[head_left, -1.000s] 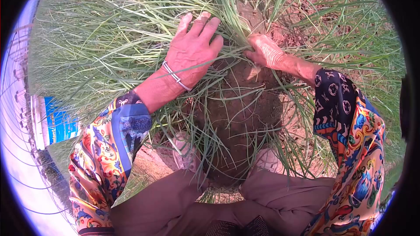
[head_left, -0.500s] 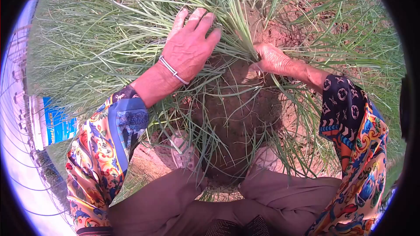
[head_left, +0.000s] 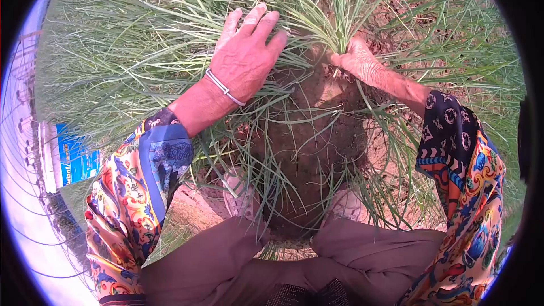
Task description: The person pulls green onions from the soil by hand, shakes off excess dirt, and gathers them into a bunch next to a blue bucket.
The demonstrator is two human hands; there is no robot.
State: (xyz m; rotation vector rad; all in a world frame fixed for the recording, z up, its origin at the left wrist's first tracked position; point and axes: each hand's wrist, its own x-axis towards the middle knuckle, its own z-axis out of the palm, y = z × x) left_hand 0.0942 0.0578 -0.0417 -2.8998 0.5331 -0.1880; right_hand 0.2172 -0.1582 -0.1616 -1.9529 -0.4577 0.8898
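Observation:
My right hand (head_left: pixel 358 63) is closed around the base of a clump of thin, onion-like green plants (head_left: pixel 341 20), whose leaves fan upward and outward. Bare brown soil (head_left: pixel 309 141) lies just below it, with loose green blades strewn across. To the left, my left hand (head_left: pixel 243 51) rests palm down over a thick stand of the same long leaves (head_left: pixel 153 51), fingers spread apart. A pale band circles that wrist. Its palm and whatever lies beneath it are hidden. The lower ends of the clump are mostly covered by my right fingers.
My shoes (head_left: pixel 241 195) and bent knees flank the soil patch. More green plants (head_left: pixel 464 51) grow on reddish ground at the right. A blue and white printed sign or package (head_left: pixel 76 158) stands at the far left, near a wire fence.
My right hand has shifted slightly up and to the right with the clump, whose leaves now stand straighter and fan wider. My left hand has stayed almost in place.

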